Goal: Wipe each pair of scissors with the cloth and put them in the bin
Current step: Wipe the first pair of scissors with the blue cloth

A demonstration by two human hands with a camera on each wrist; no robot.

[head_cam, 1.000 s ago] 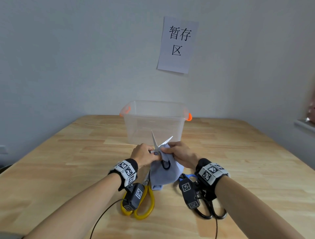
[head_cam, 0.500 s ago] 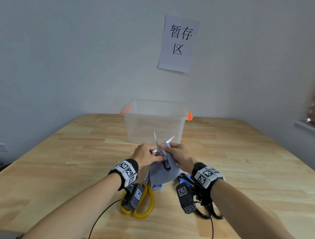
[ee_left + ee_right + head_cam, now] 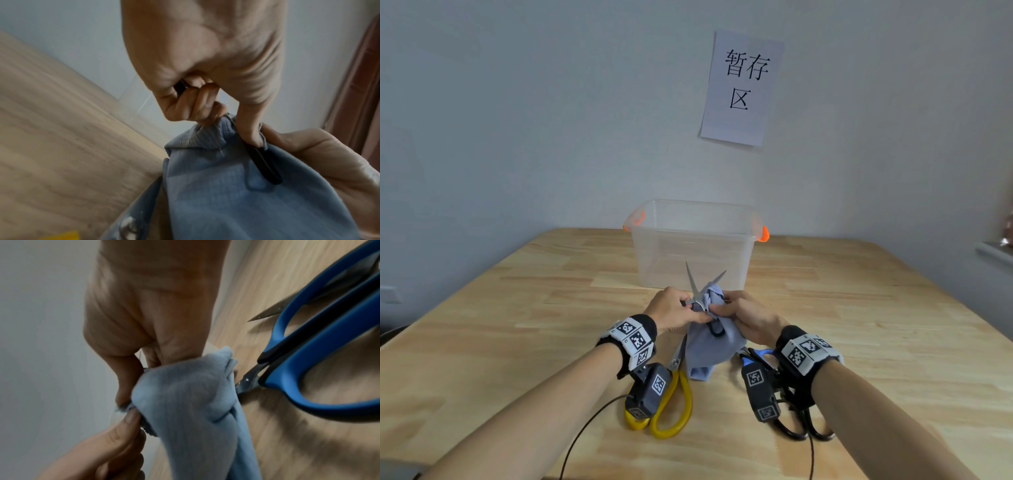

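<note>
Left hand fingers curled round the black handle of the small scissors, held above the worktop just in front of the clear bin. Blades apart, tips pointing up towards the bin. Right hand pinches the blue cloth, bunched around the scissors near the pivot; the rest of the cloth hangs down to the worktop. One black handle loop shows against the cloth. On the worktop, nearer the person than the bin: yellow-handled scissors under the left wrist, blue-handled scissors and black-handled scissors under the right wrist. Bin has orange handles.
</note>
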